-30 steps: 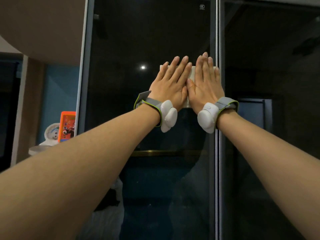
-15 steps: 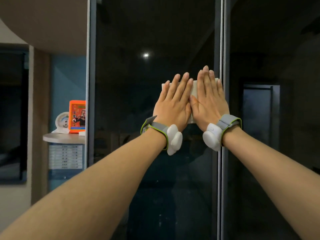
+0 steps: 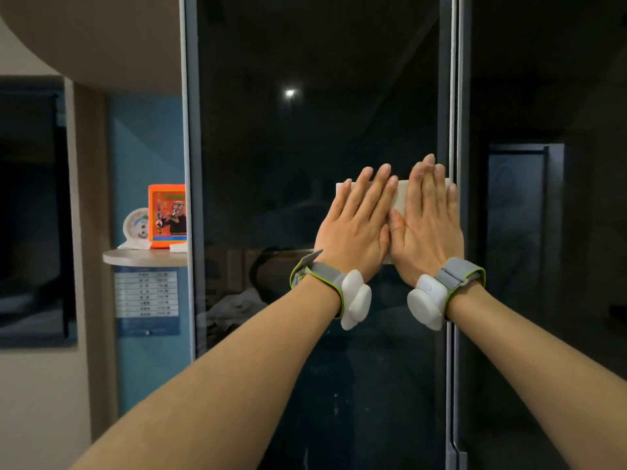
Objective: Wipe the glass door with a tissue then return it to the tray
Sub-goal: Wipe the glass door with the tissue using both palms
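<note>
Two hands press flat, side by side, on a dark glass door. Left hand and right hand have fingers straight and together, pinning a white tissue against the glass, just left of the door's right frame.

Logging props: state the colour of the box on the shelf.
Bright orange box, printed picture on front; head view.
</note>
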A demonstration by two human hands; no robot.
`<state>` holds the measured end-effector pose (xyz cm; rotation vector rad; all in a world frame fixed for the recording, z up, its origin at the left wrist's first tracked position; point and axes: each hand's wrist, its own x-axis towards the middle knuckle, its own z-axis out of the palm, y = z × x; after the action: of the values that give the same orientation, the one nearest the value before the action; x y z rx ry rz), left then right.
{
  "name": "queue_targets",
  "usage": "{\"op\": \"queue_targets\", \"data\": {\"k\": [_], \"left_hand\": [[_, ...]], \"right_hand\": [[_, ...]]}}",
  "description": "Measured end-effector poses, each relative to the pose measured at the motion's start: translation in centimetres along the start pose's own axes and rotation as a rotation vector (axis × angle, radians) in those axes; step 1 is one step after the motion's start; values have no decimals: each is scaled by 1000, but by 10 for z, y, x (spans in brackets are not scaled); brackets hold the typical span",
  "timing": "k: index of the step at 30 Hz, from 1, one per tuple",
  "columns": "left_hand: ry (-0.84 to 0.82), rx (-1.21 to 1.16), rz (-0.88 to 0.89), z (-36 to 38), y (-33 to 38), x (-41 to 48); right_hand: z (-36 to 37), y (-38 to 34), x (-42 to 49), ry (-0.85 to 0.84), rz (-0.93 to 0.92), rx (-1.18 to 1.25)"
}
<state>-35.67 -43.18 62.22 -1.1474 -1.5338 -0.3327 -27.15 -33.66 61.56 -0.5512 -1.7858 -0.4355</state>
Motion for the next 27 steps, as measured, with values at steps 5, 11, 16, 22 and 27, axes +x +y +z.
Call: {"op": "queue_targets", "data": {"k": [5,11,16,22,27], "left_hand": [[-5,-21,26,3,-13,-8],[-5,-43,-18,3,-39,-29],[-4,-27,-67,0,-67,-50],[-53,-4,-89,-11,-107,-79],[-59,49,-117,-17,-141,-110]], "right_hand": [[2,-17,-4,-8,53,9],[7,-51,-7,-21,37,27],[11,-84,-6,-24,6,22],[21,-130,-7,-16,-35,45],[32,-176,-15,-9,-55,68]]}}
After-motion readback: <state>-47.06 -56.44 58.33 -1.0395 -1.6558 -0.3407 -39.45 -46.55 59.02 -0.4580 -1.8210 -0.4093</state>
